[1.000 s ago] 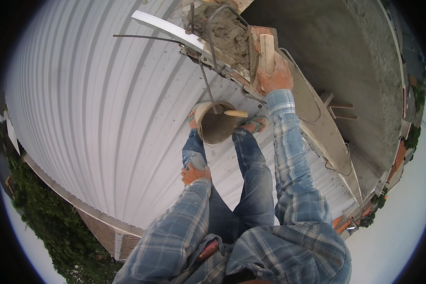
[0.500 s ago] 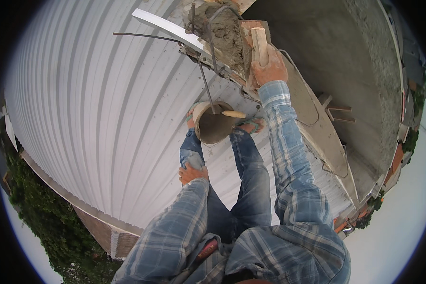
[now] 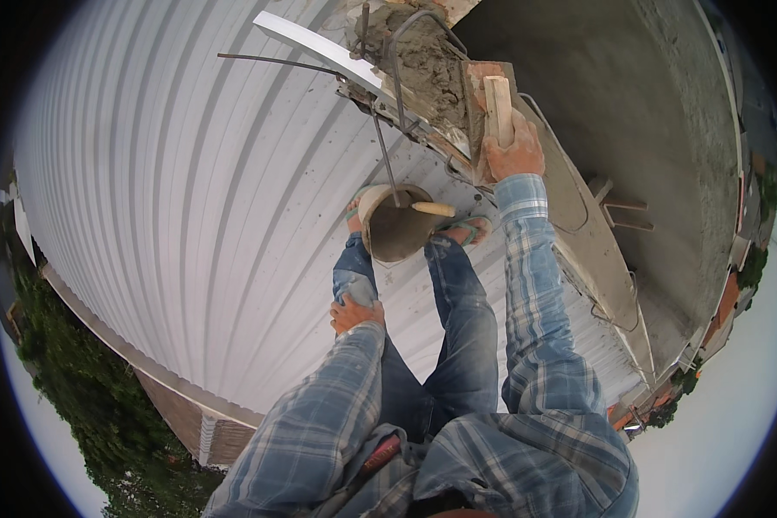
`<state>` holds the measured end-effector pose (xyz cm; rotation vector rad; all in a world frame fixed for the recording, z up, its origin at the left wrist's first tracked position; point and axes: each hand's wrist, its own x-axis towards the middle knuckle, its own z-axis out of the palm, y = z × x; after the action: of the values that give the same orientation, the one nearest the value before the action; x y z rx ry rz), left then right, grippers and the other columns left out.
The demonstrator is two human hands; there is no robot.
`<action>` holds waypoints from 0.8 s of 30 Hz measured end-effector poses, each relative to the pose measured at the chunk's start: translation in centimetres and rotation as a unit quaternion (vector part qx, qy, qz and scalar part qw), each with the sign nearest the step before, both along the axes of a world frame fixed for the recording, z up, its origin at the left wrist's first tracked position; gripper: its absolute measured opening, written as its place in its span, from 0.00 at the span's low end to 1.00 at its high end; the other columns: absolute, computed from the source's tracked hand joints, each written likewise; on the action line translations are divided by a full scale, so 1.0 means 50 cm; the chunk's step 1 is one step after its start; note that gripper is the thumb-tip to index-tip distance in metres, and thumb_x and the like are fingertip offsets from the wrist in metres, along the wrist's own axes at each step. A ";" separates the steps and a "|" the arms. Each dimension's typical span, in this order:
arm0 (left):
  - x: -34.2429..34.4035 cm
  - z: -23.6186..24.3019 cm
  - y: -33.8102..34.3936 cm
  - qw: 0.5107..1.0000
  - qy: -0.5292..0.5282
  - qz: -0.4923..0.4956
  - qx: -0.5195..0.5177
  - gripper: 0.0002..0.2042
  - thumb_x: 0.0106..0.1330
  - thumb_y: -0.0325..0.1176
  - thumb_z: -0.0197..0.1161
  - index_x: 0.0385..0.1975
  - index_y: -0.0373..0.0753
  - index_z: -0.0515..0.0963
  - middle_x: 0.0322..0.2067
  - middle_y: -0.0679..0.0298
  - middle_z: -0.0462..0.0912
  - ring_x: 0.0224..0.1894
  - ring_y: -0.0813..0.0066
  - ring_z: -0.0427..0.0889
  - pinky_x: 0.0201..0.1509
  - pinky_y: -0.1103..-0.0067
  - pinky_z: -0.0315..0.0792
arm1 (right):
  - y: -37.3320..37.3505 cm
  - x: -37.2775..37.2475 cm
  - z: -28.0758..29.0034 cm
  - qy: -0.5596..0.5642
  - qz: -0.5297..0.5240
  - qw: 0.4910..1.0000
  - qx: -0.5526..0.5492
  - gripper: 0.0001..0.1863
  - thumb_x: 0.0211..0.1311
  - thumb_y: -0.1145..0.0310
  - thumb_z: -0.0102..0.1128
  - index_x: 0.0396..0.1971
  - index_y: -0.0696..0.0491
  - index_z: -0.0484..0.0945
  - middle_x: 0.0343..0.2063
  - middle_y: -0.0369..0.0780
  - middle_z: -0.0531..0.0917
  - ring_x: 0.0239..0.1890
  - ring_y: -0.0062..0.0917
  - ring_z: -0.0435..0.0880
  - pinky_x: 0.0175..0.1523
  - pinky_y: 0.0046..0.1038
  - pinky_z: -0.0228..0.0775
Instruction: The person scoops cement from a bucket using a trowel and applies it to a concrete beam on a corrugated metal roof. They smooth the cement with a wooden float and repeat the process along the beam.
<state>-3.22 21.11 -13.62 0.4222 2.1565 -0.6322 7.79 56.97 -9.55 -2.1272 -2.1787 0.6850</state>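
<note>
My right hand (image 3: 518, 153) is wrapped around the light wooden handle (image 3: 497, 108) of a plasterer's float. The float's board (image 3: 483, 73) is smeared with cement and stands on edge against the wet mortar (image 3: 430, 69) on top of the wall. Its lower face is hidden. My left hand (image 3: 356, 313) grips my left knee, fingers curled over the jeans. Between my sandaled feet sits a mortar-stained bucket (image 3: 369, 207) with grey mix in it. A wooden tool handle (image 3: 433, 209) lies across the bucket's rim; the rest of that tool is unclear.
Bent steel bars (image 3: 397, 65) and a thin rod (image 3: 272, 61) stick out by the mortar. A white metal strip (image 3: 319, 50) slants beside them. Ribbed metal roofing (image 3: 181, 216) spreads left and underfoot. Right of the wall ledge (image 3: 591, 242), a deep concrete space drops away.
The view has shifted slightly, so the wall, the float and my right hand appear a little lower and farther right. Both hands keep the same grip.
</note>
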 end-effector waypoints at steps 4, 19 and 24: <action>0.010 0.005 -0.002 1.000 -0.011 -0.003 0.007 0.33 0.53 0.53 0.67 0.55 0.41 0.69 0.51 0.53 0.71 0.58 0.56 0.71 0.61 0.64 0.67 | 0.039 -0.025 -0.017 -0.028 0.052 0.993 0.103 0.31 0.53 0.58 0.61 0.61 0.42 0.69 0.52 0.42 0.76 0.53 0.41 0.78 0.59 0.40 0.71; 0.002 -0.004 -0.010 1.000 -0.020 0.007 0.007 0.33 0.54 0.54 0.66 0.55 0.40 0.69 0.52 0.51 0.71 0.59 0.54 0.70 0.62 0.63 0.66 | -0.009 0.045 -0.016 -0.023 0.125 0.989 0.080 0.24 0.57 0.58 0.65 0.54 0.47 0.77 0.46 0.40 0.77 0.53 0.37 0.76 0.60 0.37 0.69; -0.002 -0.008 -0.012 1.000 -0.015 0.012 0.005 0.33 0.53 0.53 0.66 0.56 0.39 0.68 0.51 0.50 0.71 0.59 0.54 0.69 0.63 0.63 0.65 | 0.011 -0.032 0.016 -0.038 0.120 0.989 0.075 0.23 0.58 0.56 0.64 0.53 0.48 0.77 0.46 0.40 0.78 0.54 0.36 0.76 0.60 0.37 0.69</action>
<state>-3.31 20.50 -14.00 0.4072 2.1348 -0.5983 6.20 57.54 -8.72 -1.8678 -2.4669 0.4367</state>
